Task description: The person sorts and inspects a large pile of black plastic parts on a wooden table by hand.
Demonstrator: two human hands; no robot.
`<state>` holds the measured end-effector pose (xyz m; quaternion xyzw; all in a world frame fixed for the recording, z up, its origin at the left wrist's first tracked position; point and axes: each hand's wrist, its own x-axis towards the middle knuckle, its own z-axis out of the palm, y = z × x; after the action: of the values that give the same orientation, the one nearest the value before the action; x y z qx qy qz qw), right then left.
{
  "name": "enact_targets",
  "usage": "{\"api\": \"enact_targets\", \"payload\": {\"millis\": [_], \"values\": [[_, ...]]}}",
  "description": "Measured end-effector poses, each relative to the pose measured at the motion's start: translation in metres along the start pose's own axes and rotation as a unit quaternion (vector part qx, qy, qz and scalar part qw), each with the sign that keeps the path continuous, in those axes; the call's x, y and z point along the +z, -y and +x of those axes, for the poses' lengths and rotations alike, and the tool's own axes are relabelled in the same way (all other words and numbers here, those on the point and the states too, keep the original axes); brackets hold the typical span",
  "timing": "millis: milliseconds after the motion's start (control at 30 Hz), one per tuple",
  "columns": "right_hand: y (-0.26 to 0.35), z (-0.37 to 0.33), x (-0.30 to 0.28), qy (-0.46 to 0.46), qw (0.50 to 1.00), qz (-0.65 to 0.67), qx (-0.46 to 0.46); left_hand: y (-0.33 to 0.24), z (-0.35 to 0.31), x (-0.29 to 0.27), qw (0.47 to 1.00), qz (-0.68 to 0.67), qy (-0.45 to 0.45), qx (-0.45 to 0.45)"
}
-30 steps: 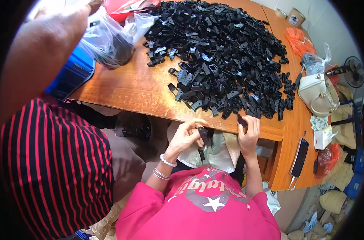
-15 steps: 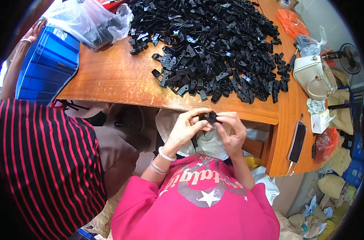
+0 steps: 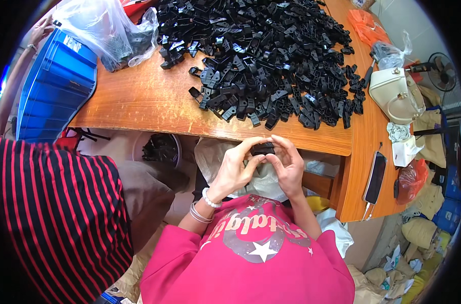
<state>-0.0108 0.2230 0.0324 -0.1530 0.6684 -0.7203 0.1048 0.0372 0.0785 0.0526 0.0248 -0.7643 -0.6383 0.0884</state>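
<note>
Just off the table's front edge, a small black plastic part point(image 3: 263, 148) sits between my two hands. My left hand point(image 3: 239, 164) pinches it from the left with thumb and fingers. From the other side my right hand point(image 3: 289, 167) closes on the same part, its thumb near the left thumb. My fingers cover some of the part, so its full shape is hidden. Beyond the hands, a large heap of similar black plastic parts point(image 3: 261, 66) covers much of the wooden table point(image 3: 139, 96).
A co-worker in a striped top point(image 3: 63, 213) is at my left, beside a blue bin point(image 3: 58, 86). A clear plastic bag point(image 3: 108, 33) lies at the back left. On the right are a phone point(image 3: 376, 177) and a cream handbag point(image 3: 395, 96). A bucket point(image 3: 162, 151) holds dark pieces below.
My right hand has drawn closer to the left, and both now enclose the black part, which has turned. The co-worker has shifted left, uncovering more of the bucket.
</note>
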Motion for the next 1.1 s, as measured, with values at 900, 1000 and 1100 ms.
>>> {"api": "enact_targets", "payload": {"millis": [900, 1000, 1100], "values": [[-0.011, 0.058, -0.048, -0.138, 0.811, -0.545, -0.161, 0.027, 0.066, -0.070, 0.861, 0.457, -0.220, 0.049], [-0.011, 0.061, -0.042, -0.107, 0.834, -0.521, -0.149, 0.019, 0.074, -0.076, 0.866, 0.473, -0.156, 0.034], [-0.017, 0.059, -0.045, -0.094, 0.832, -0.525, -0.154, 0.011, 0.087, -0.076, 0.893, 0.417, -0.152, 0.068]]}}
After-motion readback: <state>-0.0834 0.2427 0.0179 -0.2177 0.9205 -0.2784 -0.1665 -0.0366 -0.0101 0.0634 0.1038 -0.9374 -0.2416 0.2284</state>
